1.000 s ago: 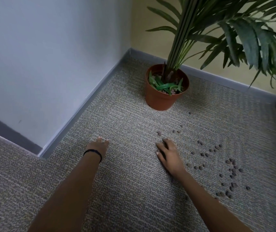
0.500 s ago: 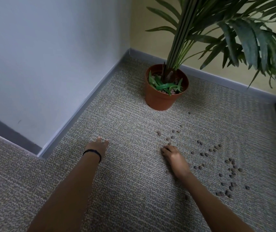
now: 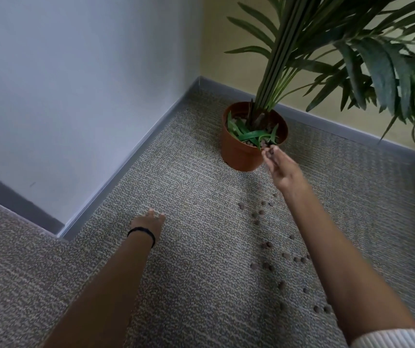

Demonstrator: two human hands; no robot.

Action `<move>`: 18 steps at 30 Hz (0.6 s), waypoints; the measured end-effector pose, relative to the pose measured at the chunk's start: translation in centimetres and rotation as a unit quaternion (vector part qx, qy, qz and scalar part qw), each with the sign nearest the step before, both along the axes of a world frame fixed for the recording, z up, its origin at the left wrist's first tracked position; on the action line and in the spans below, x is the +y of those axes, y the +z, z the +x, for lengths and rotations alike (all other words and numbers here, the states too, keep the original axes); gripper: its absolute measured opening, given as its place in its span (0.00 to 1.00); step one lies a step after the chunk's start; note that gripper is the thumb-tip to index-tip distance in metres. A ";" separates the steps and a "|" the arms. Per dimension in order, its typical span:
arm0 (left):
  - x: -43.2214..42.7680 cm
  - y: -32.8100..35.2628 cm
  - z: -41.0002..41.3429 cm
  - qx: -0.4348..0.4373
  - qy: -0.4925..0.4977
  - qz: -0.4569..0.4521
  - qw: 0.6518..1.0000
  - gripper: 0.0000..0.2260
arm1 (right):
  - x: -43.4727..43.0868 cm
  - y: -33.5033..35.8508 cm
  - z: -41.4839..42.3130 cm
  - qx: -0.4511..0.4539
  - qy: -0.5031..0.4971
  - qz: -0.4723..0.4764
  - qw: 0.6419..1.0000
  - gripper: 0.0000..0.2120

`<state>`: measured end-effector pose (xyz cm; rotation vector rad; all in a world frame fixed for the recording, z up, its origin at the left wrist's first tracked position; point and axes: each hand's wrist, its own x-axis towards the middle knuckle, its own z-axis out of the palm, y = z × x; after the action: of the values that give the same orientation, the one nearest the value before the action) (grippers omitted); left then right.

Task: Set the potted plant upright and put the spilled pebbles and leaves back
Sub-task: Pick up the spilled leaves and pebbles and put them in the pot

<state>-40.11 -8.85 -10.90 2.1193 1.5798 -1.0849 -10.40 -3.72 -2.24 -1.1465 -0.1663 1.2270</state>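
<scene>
Head view: the potted plant (image 3: 273, 81) stands upright in the far corner of the carpet (image 3: 196, 277), where the pale wall (image 3: 75, 84) on the left meets the yellow wall (image 3: 229, 61) at the back. Its brown pot (image 3: 239, 153) holds loose green leaves (image 3: 250, 135) lying around the stems, with a few pebbles among them. The right hand (image 3: 283, 170) reaches out to the near right rim of the pot, its fingertips (image 3: 266, 155) gathered together and pinching a few dark pebbles just at the rim. Many more pebbles (image 3: 266, 245) lie scattered on the carpet on the right, from just near the pot down along the right forearm, whose white sleeve (image 3: 390, 339) shows at the near edge. The left hand (image 3: 148, 222), with a black band (image 3: 142, 232) on its wrist, rests on the carpet well to the left of the pebbles and holds nothing; only a couple of fingertips show beyond its back, so how far the fingers are spread cannot be told
</scene>
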 end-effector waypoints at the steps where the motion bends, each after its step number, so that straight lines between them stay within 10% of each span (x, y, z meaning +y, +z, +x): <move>1: 0.0 -0.1 -0.1 -0.001 -0.001 0.000 1.000 0.35 | 0.9 0.6 -0.2 0.015 -0.010 0.003 1.000 0.05; 11: -0.3 0.2 0.0 -0.012 0.012 -0.002 1.000 0.35 | 4.1 5.0 -0.1 0.061 -0.054 -0.019 0.996 0.12; 18: -0.5 1.2 2.6 0.052 0.014 0.007 0.998 0.22 | -2.9 3.1 3.4 -0.103 0.014 -0.007 0.995 0.16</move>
<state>-37.50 -9.33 -9.67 2.0731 1.6643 -1.1967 -7.01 -6.61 0.88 -1.2872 -0.3308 1.1346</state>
